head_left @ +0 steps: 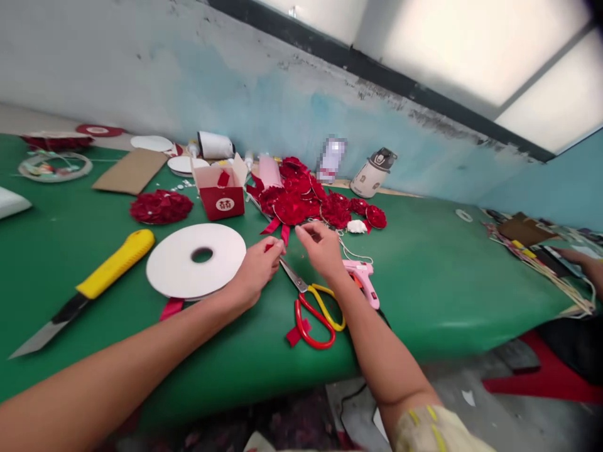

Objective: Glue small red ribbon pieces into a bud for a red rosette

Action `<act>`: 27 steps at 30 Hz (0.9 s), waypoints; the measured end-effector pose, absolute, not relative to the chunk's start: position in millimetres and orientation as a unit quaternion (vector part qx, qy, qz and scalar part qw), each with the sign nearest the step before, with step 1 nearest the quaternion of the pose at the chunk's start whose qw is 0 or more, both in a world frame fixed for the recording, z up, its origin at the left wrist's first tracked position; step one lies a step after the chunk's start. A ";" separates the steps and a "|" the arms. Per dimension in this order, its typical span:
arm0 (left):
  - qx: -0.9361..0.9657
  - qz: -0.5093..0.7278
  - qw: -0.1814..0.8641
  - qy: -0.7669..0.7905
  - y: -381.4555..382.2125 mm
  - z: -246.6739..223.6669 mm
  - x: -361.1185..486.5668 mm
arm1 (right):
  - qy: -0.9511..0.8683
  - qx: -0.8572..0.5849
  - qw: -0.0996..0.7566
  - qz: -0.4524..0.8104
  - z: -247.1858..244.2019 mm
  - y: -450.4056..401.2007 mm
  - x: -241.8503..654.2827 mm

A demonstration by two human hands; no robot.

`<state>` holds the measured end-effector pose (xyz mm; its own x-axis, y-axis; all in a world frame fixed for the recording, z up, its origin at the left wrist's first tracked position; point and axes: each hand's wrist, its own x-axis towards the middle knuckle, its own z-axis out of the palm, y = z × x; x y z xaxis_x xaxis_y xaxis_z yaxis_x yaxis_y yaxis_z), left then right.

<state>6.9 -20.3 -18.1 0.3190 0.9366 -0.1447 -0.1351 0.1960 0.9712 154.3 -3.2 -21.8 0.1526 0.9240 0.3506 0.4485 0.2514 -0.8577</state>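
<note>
My left hand [261,265] is closed, with a small bit of red ribbon [268,248] pinched at its fingertips. Just to its right, my right hand [320,246] has thumb and forefinger pressed together; whatever they hold is too small to make out. Scissors with red and yellow handles [316,314] lie below the hands, a red ribbon scrap [298,333] beside them. A white ribbon spool [174,260] lies flat left of my left hand. Red fabric flowers [301,194] are heaped beyond both hands. A pink glue gun [365,281] rests beside my right forearm.
A yellow-handled knife [115,263] lies at the left. Behind the spool stand a red box [223,199] and a red flower [161,207]. A bottle [374,172] and a phone [332,160] are near the wall. Another person's hand [586,263] touches materials at the far right.
</note>
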 end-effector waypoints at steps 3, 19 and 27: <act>0.714 0.347 0.480 0.374 -57.7 -22.1 -6.1 | -0.574 -0.588 0.536 0.197 -32.5 5.3 160.6; 0.904 0.072 0.296 0.300 -75.9 -21.8 -23.4 | -0.578 -0.603 0.508 0.210 -54.1 19.1 165.4; 0.623 0.403 0.470 0.479 -19.1 11.8 -47.9 | -0.577 -0.524 0.524 0.343 -24.9 -5.4 141.3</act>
